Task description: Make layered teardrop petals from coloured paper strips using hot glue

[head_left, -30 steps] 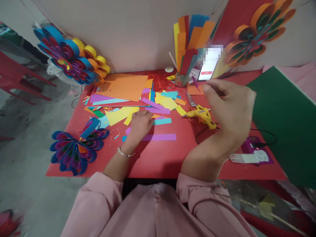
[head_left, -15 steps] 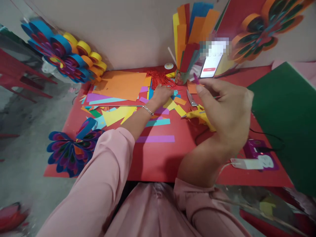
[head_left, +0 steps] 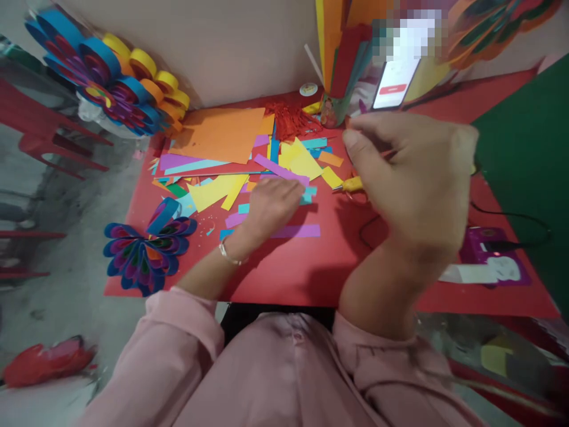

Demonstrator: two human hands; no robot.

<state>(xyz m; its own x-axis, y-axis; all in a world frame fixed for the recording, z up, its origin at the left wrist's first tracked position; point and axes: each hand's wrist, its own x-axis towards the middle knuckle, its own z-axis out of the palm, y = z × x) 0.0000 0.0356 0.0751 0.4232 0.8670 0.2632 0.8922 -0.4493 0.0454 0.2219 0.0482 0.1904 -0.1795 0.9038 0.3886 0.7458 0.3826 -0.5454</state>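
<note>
Head view, left hand [head_left: 274,206]: palm down over the middle of the worktop [head_left: 267,281]. Fingers [head_left: 294,190] bent and close together at a turquoise strip [head_left: 308,198]. Undersides hidden; grip or mere contact cannot be told.
Head view, right hand [head_left: 420,172]: raised over the right part of the worktop. Thumb and forefinger nearly meet. Orange shows at the tips; whether it is held or lies behind cannot be told.
Purple strip [head_left: 304,230]: flat on the worktop, on the body side of the left hand and partly covered by it.
Yellow paper [head_left: 299,159]: among cut pieces beyond the left hand.
Glue gun [head_left: 352,184]: between the hands, nozzle toward the left hand, rear part hidden by the right hand.
Purple box [head_left: 480,252]: right of the right forearm, black plug [head_left: 504,245] fitted, red light visible.
Caution, burn: heat of the gun cannot be seen. If hot, a rightward sweep of the left hand or a drop of the right could meet the nozzle.
Caution, mixed pieces: strips lie close and some overlap; a broad pinch could drag neighbours along.
Caution, knocked work: the paper flower [head_left: 149,249] stands near the left edge; a swinging elbow could push it off.
</note>
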